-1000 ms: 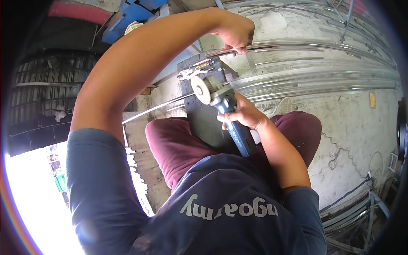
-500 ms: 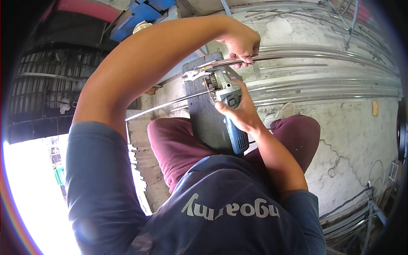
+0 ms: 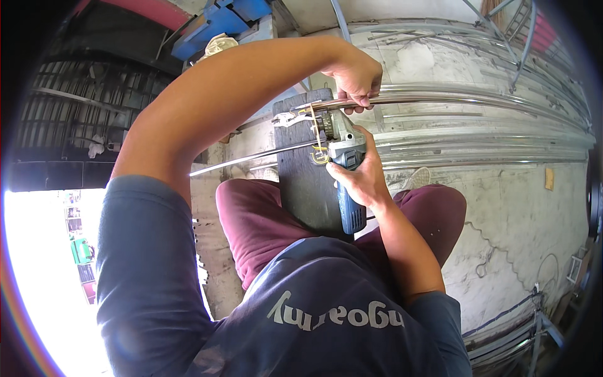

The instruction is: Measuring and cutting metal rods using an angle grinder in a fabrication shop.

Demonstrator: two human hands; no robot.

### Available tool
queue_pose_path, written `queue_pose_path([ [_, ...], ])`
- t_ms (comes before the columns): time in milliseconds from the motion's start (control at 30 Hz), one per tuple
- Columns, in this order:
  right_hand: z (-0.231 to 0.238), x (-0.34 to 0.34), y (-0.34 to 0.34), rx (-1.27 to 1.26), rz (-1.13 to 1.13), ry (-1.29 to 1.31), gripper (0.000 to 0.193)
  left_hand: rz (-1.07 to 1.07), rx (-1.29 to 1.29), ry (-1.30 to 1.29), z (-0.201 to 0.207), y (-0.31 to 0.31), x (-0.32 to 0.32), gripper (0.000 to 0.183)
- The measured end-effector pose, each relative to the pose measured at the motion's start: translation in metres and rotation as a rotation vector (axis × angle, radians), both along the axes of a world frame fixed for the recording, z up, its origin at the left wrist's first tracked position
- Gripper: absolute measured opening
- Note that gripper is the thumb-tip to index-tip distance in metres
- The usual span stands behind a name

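My right hand point(image 3: 363, 179) is wrapped round the body of a blue and grey angle grinder point(image 3: 350, 204), which lies over a dark wooden block point(image 3: 308, 195) between my knees. The grinder's thin disc point(image 3: 316, 129) stands nearly edge-on, close to the end of a shiny metal tube point(image 3: 402, 99); I cannot tell whether they touch. Reaching across from the left, my left hand point(image 3: 358, 78) pinches that tube just right of the block. Silver locking pliers point(image 3: 290, 119) lie on the block's far part beside the tube end. A thin metal rod point(image 3: 251, 160) crosses the block.
Several long shiny tubes point(image 3: 477, 141) lie on the concrete floor to the right. Far right stand metal frame legs point(image 3: 521, 56). Blue metal equipment point(image 3: 220, 28) is at the far left, and more metal lengths point(image 3: 502, 352) lie at the near right.
The grinder's head has turned and shifted slightly right, so its disc shows more plainly near the tube. Both hands keep their holds. The whole view has tilted a little.
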State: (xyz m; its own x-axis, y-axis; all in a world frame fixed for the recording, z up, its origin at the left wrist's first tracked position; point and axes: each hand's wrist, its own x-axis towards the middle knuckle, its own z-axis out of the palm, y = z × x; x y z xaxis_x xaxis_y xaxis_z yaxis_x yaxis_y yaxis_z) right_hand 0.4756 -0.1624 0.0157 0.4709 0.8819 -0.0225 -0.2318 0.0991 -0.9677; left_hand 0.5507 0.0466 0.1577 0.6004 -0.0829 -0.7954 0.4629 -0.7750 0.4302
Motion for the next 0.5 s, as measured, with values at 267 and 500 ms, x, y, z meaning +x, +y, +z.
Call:
queue_pose_path([
  [267, -0.0036, -0.0015, 0.0049, -0.005, -0.041, -0.042, 0.081, -0.081, 0.076, -0.026, 0.0007, 0.0011, -0.0016, 0.023],
  [500, -0.0074, -0.0009, 0.0054, 0.046, -0.025, -0.054, 0.080, -0.091, 0.087, -0.058, -0.0046, 0.0025, -0.0057, 0.014],
])
